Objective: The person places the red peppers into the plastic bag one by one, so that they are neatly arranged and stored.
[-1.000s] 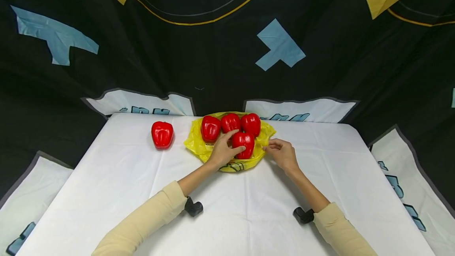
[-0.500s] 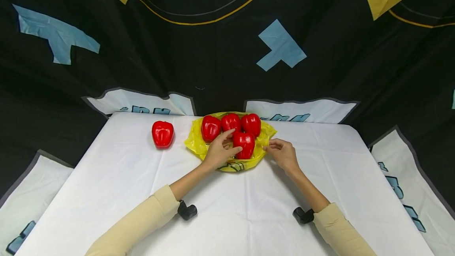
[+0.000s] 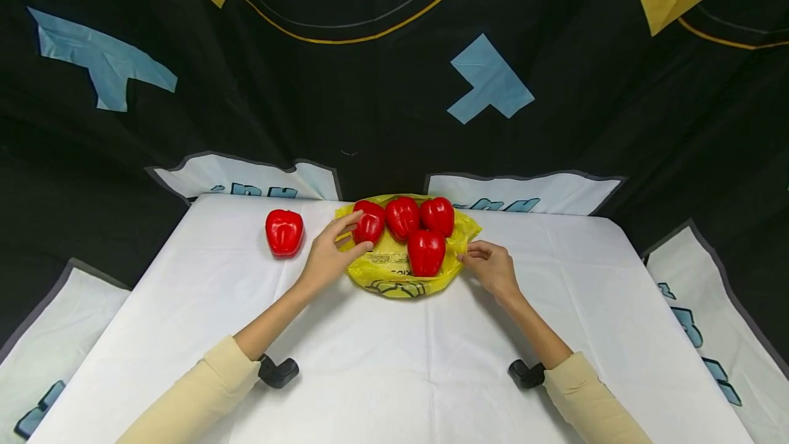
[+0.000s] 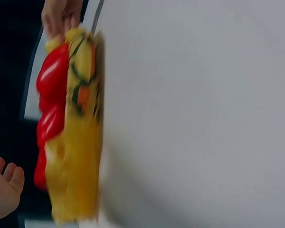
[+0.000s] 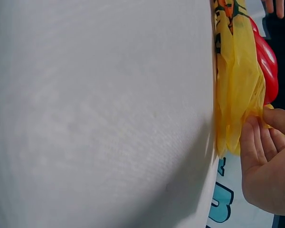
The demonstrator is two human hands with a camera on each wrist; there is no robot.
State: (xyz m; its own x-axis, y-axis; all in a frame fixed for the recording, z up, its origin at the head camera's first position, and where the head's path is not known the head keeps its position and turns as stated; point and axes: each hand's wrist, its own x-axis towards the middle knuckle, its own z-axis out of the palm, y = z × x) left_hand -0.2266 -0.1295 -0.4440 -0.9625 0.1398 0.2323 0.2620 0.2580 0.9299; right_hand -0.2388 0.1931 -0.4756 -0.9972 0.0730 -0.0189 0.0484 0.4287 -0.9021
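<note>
A yellow plastic bag (image 3: 394, 278) lies spread on the table with several red bell peppers on it. One bell pepper (image 3: 426, 253) sits nearest the front; another bell pepper (image 3: 368, 223) is at the left side. My left hand (image 3: 329, 252) hovers above the bag's left edge with thumb and fingers apart, overlapping that left pepper; in the left wrist view the hand (image 4: 4, 190) holds nothing. My right hand (image 3: 490, 267) pinches the bag's right edge, and the right wrist view shows the yellow film (image 5: 249, 90) gathered at its fingertips.
A single red bell pepper (image 3: 284, 233) stands on the white-covered table (image 3: 394, 375), left of the bag. Behind the table hangs a black cloth (image 3: 370, 101) with yellow and blue shapes.
My left hand has let go of the front pepper and moved left across the bag to its left edge. My right hand stays at the bag's right edge.
</note>
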